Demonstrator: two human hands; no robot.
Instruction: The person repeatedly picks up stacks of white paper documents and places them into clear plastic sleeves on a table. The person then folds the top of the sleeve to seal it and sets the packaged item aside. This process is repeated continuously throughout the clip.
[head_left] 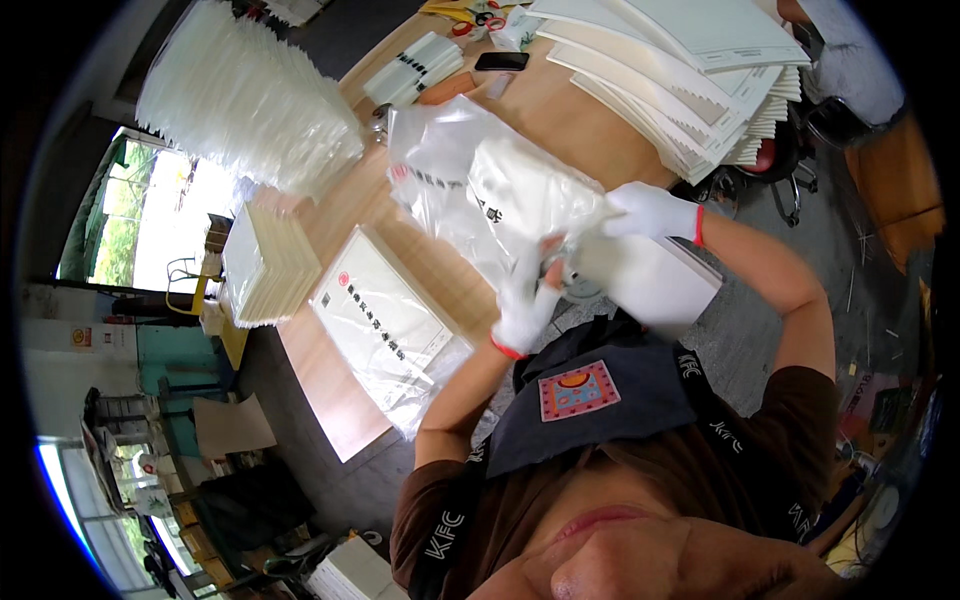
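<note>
Both my hands wear white gloves with red cuffs, and bare fingertips show on the left one. A clear printed plastic bag [435, 165] lies slanted across the near table edge. At its near end, my left hand [525, 300] is closed, pinching the bag's edge. My right hand [650, 212] is closed on the bag's right corner; its fingertips are blurred. Just below that hand, a white pad of sheets [655, 285] juts past the table, its nearer end against the bag's mouth. How far it reaches into the bag is hidden. Left of my left hand lies a bagged white pad [385, 315].
A tall stack of plastic-wrapped pads [250, 100] stands far left, with a cream stack [265, 265] before it. Fanned white boards [680, 75] cover the far right. A phone [502, 61], scissors [490, 20] and a banded bundle [413, 68] lie at the back.
</note>
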